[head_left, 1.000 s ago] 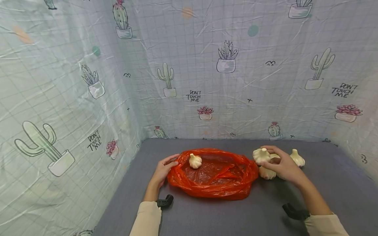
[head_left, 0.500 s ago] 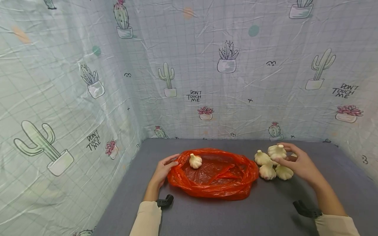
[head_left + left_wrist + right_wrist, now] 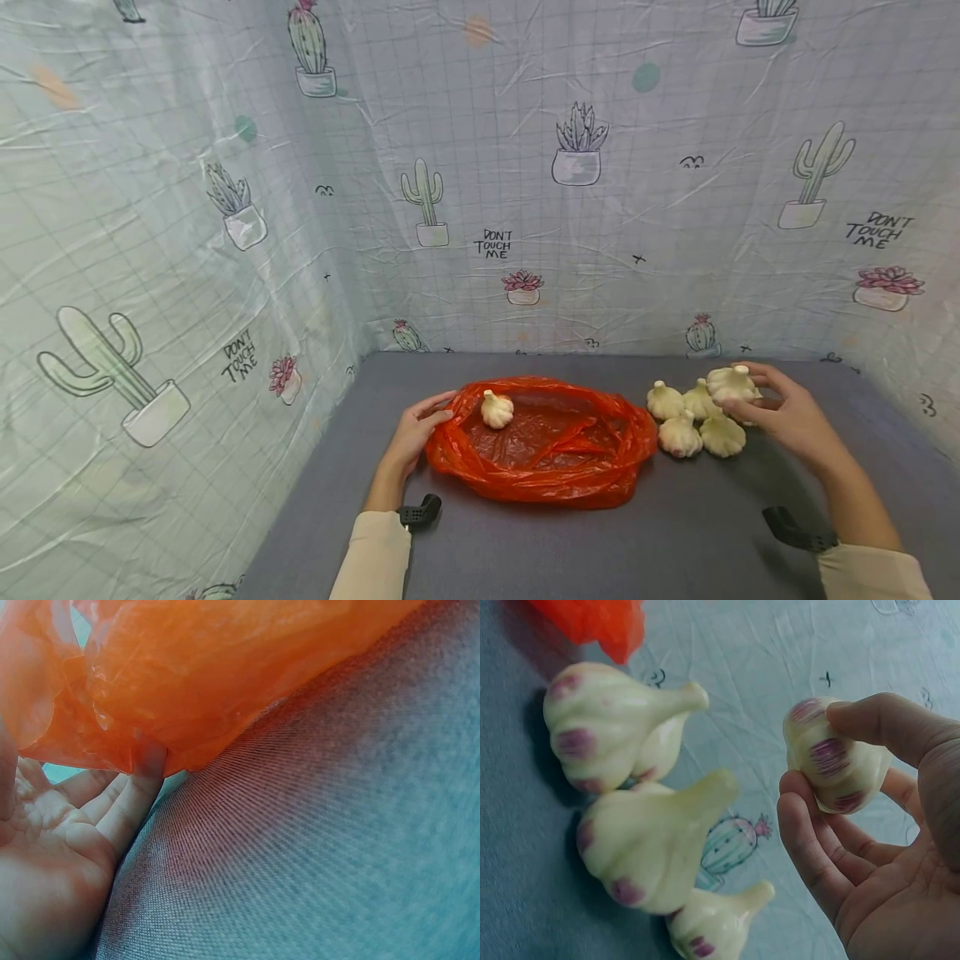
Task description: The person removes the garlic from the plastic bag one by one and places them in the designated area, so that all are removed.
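Observation:
An open red plastic bag (image 3: 540,492) lies on the table with one garlic bulb (image 3: 497,409) inside, near its left end. My left hand (image 3: 411,432) rests against the bag's left end, its fingers extended along the plastic. In the left wrist view the orange-looking plastic covers a fingertip, and the fingers (image 3: 124,806) look fairly straight. My right hand (image 3: 787,412) holds another garlic bulb (image 3: 832,757) between thumb and fingertips, above the right part of a cluster of garlic bulbs (image 3: 680,435). Part of a bulb behind this hand is hidden in the head view.
The grey table (image 3: 570,554) runs back to a hanging cloth (image 3: 465,317) printed with cacti, which also closes off the left side. The garlic cluster stands close to the bag's right end. A black wrist camera (image 3: 798,531) sits on the right wrist, another (image 3: 420,510) on the left.
My right hand has moved right with the garlic bulb, from beside the bag's right end across the cluster, uncovering more bulbs. The left hand and the bag have stayed put.

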Tool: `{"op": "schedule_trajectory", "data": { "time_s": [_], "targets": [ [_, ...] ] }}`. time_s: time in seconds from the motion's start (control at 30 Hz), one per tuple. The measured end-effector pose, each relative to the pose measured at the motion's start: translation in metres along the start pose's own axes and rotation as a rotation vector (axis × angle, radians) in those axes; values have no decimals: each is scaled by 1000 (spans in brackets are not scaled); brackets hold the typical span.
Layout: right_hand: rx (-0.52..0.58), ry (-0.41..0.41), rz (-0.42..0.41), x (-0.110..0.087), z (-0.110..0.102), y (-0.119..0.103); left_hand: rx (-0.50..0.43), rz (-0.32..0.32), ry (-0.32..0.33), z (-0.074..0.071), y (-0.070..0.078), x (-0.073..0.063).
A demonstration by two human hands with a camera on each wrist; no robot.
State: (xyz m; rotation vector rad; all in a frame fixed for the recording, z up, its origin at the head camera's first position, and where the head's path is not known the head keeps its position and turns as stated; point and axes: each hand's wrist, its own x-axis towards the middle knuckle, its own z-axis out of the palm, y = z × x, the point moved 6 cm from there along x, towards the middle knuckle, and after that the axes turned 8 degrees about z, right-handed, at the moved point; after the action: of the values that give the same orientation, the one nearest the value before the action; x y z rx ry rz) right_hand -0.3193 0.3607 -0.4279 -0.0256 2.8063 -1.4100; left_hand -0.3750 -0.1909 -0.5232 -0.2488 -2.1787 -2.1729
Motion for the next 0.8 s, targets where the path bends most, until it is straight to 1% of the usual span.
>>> {"op": "schedule_trajectory", "data": {
  "time_s": [0.2, 0.33, 0.6, 0.8],
  "targets": [
    [-7, 50, 5, -2, -11, 8, -5, 3, -6, 1, 1, 0],
    [3, 64, 5, -2, -16, 15, -19, 1, -8, 1, 1, 0],
    [-22, 42, 30, 0, -20, 32, -12, 3, -4, 0, 0, -1],
    [-33, 24, 73, 1, -19, 43, 3, 5, 2, 0, 2, -1]
  ]
}}
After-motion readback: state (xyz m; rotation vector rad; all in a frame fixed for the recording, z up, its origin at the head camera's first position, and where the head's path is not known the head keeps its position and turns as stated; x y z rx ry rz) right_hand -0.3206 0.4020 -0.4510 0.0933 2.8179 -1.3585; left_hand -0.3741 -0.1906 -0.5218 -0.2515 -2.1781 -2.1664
